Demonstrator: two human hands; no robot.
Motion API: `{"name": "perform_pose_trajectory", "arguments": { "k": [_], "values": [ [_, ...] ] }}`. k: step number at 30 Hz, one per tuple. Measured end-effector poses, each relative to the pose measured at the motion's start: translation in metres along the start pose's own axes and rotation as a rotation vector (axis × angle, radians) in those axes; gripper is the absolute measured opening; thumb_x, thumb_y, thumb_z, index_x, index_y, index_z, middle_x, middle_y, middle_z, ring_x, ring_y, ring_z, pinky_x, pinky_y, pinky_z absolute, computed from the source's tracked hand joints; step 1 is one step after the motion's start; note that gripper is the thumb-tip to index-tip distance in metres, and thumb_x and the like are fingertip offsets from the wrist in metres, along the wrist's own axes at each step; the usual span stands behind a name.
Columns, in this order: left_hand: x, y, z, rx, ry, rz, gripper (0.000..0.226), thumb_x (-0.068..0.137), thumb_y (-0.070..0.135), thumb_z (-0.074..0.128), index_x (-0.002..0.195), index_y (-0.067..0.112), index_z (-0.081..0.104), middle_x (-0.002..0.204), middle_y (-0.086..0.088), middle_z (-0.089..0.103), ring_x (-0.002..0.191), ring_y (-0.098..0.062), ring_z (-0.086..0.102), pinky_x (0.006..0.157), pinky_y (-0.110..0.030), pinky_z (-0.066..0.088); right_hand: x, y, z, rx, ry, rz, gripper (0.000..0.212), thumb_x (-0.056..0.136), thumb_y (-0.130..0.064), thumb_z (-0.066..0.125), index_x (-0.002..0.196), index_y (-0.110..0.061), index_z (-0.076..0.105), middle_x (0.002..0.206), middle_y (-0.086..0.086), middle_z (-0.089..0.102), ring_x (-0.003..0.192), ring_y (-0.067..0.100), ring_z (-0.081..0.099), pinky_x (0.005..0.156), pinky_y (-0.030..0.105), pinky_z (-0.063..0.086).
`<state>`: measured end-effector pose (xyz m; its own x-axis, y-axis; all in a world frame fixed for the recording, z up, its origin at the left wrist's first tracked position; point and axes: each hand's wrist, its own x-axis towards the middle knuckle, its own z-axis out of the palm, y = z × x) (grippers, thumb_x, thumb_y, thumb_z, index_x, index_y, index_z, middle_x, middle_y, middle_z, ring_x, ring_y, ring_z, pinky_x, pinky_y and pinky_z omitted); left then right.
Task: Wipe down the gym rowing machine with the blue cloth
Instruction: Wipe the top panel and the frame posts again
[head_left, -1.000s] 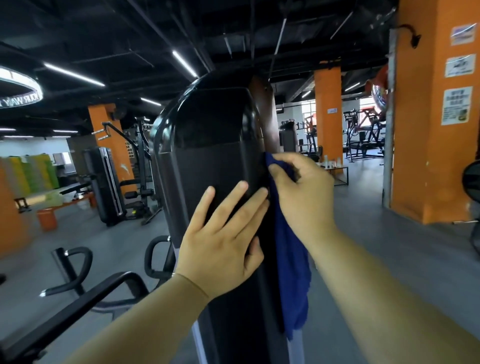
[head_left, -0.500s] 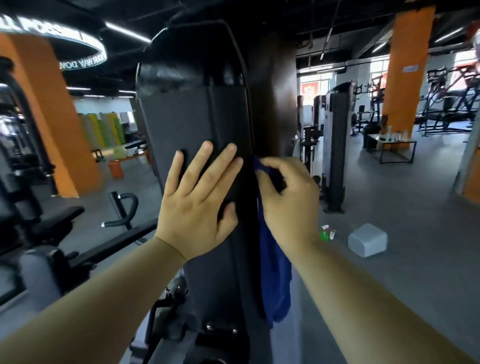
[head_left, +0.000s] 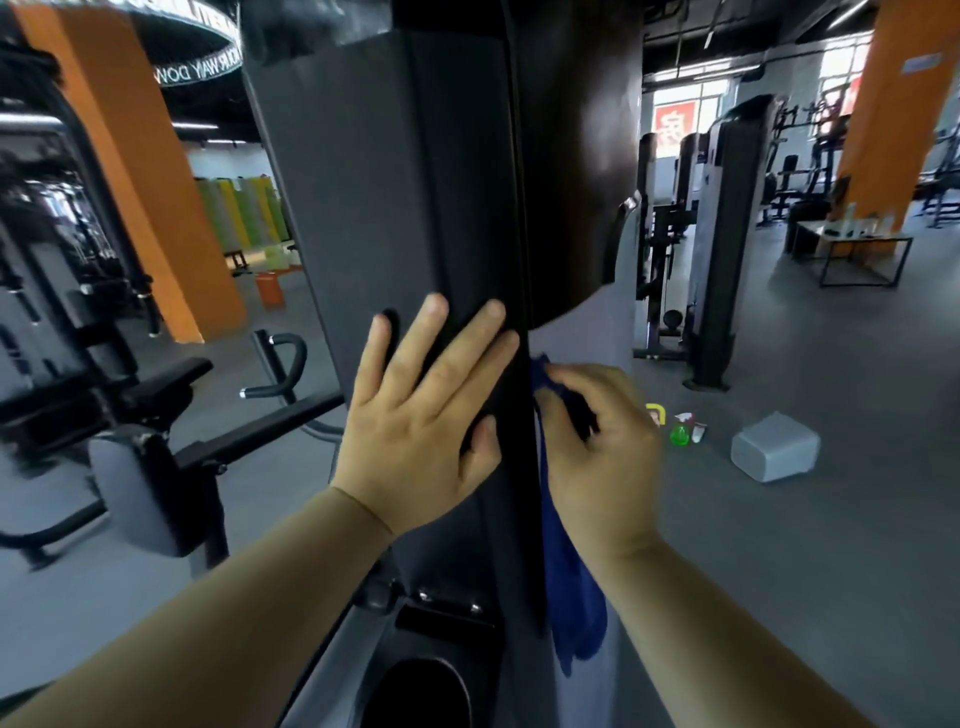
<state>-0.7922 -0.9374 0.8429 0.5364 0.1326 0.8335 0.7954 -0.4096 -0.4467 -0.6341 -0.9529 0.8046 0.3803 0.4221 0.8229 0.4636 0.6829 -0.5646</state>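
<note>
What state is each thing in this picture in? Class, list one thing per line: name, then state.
machine panel, upright, dark
left hand, open, fingers spread flat on the panel
blue cloth, top bunched, rest hanging loose
right hand, pinching the blue cloth against the panel's side edge
white container, tipped on the floor

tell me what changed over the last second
Both hands slid down the column: the right hand drew the cloth down its right edge, and the left hand followed on the front. Unchanged: the right hand grips the cloth, and the left hand lies flat on the column.
</note>
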Motion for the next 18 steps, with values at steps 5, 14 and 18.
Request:
{"name": "perform_pose_trajectory", "arguments": {
  "k": [5,14,18],
  "values": [
    [-0.046,0.016,0.004,-0.012,-0.133,0.101,0.063,0.086,0.031,0.049,0.147,0.022,0.036,0.155,0.003,0.029,0.148,-0.022,0.013,0.121,-0.048,0.006,-0.039,0.018,-0.01,-0.05,-0.054,0.109,0.022,0.083,0.008,0.069,0.095,-0.009,0.074,0.091,-0.001,0.068,0.088,-0.001,0.062,0.081,0.012,0.046],
    [-0.062,0.035,-0.005,-0.154,-0.168,-0.16,0.065,0.092,0.031,0.052,0.15,0.019,0.026,0.159,-0.009,0.014,0.151,-0.024,0.003,0.123,-0.045,0.005,-0.063,0.023,-0.01,-0.053,-0.02,0.142,0.02,0.083,0.008,0.069,0.094,-0.008,0.073,0.091,0.0,0.067,0.086,-0.001,0.061,0.079,0.007,0.043],
    [-0.081,0.059,0.003,-0.152,-0.187,-0.303,0.074,0.093,0.033,0.053,0.154,0.016,0.014,0.16,-0.013,0.009,0.151,-0.029,-0.003,0.122,-0.049,0.011,-0.085,0.041,-0.022,-0.051,-0.137,0.182,0.022,0.079,0.01,0.072,0.089,-0.009,0.073,0.087,-0.002,0.066,0.083,0.004,0.062,0.077,0.007,0.044]
  ]
}}
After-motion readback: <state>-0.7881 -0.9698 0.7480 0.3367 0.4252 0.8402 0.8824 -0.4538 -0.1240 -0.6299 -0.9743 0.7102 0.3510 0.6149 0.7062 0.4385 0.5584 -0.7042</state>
